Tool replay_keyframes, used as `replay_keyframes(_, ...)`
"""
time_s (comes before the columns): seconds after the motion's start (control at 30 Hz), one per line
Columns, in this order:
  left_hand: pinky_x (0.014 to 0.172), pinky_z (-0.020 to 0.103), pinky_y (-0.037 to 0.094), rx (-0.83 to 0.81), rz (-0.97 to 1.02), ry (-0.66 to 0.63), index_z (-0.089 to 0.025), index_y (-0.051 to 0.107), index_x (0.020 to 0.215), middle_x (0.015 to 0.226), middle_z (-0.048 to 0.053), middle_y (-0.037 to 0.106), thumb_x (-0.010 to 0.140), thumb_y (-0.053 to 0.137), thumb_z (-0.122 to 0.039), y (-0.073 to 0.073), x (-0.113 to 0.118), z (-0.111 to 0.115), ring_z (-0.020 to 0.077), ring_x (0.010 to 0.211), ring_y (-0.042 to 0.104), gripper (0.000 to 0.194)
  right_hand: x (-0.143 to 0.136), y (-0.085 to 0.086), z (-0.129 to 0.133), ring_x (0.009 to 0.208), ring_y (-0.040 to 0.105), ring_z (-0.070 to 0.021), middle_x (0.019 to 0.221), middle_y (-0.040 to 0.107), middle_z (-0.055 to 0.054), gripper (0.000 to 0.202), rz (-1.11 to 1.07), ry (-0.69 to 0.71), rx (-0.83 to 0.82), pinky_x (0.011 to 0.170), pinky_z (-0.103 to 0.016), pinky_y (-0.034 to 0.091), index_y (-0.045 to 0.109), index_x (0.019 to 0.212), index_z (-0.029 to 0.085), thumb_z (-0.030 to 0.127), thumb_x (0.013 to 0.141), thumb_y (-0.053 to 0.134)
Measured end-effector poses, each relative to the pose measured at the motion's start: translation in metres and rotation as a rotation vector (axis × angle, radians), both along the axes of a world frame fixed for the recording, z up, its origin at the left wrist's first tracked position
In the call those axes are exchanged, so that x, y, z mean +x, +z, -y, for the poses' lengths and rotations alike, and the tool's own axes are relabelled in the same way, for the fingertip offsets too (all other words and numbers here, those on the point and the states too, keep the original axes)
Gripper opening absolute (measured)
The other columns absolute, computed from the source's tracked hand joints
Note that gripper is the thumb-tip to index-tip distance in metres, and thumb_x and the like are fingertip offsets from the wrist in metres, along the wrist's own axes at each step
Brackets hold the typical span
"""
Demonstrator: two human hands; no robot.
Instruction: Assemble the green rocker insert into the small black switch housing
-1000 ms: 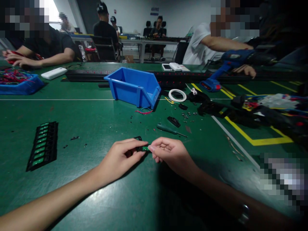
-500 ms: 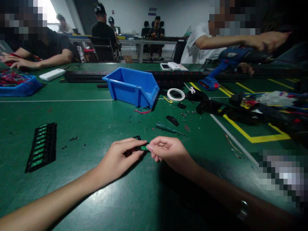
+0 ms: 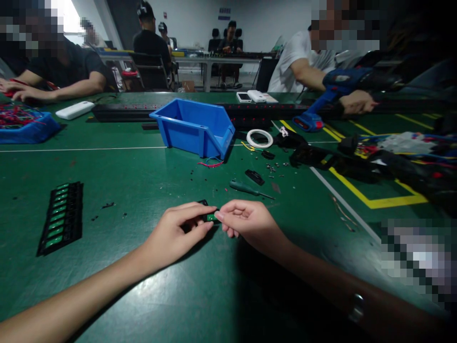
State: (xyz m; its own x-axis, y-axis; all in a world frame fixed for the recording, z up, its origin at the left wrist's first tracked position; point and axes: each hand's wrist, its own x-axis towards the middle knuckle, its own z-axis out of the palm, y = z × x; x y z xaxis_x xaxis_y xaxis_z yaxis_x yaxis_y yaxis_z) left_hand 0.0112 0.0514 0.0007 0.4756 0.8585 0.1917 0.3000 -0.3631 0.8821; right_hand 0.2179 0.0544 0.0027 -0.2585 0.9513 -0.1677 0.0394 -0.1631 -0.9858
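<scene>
One left hand, clamping a black frame with a green board, both lying on the near side of the blue bin. One right hand, pinching the green board's end.

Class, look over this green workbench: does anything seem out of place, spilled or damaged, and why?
Small metal bits, perhaps screws, lie scattered beyond the screwdriver, and loose wires lie by the blue bin; both look untidy, strewn rather than gathered. Nothing looks plainly damaged, though the left hand and right hand partly hide the green piece.
</scene>
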Motion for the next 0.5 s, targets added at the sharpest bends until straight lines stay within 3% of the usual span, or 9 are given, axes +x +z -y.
replay_keyframes(0.5,0.071,0.025,0.052,-0.139,0.102,-0.042,-0.018,0.070,0.122,0.087,0.004,0.071,0.103,0.052,-0.029,0.0010,-0.0005,-0.0012,0.0127,0.074,0.066,0.029,0.0000,-0.0015,0.0009,0.050,0.057,-0.0118,0.061,0.066,-0.002,0.032,0.020,0.011,0.019,0.047,-0.024,0.045,0.070,0.077,0.016,0.047,0.076,0.080)
